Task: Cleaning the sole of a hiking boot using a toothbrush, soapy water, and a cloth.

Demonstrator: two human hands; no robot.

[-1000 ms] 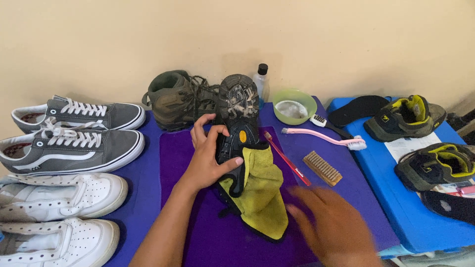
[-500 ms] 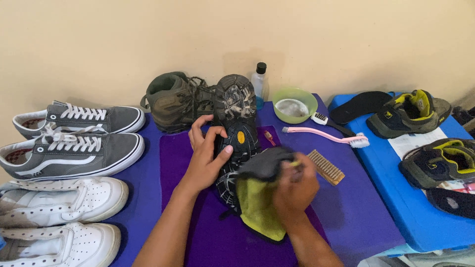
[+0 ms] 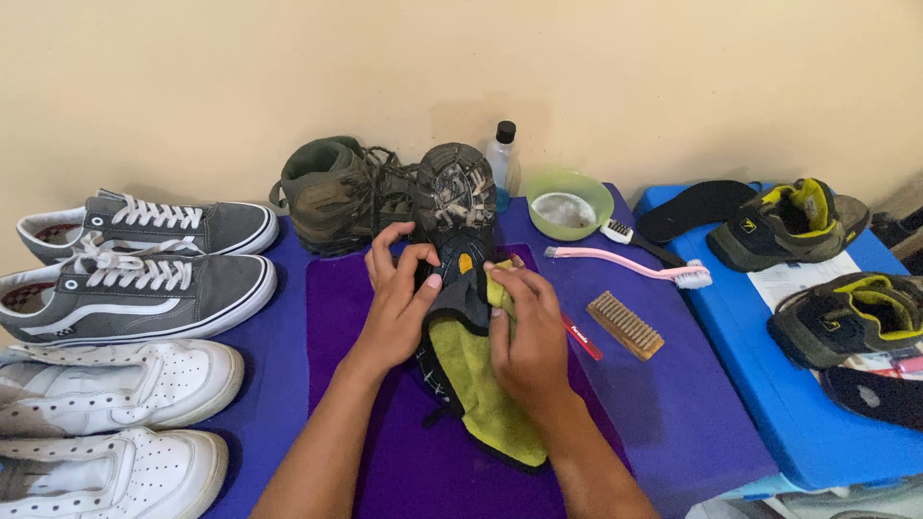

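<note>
Both grips closed: left hand point(image 3: 396, 309) clasps the boot point(image 3: 460, 216), right hand point(image 3: 524, 338) pinches the yellow cloth point(image 3: 476, 380).

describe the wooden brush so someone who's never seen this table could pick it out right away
Start at the purple mat in the middle of the table, then look just right of the right hand pressing the yellow cloth on the boot sole. The wooden brush lies there at a slant. Unlike the long pink-handled brush above it, it is a short, handleless tan block.
</note>
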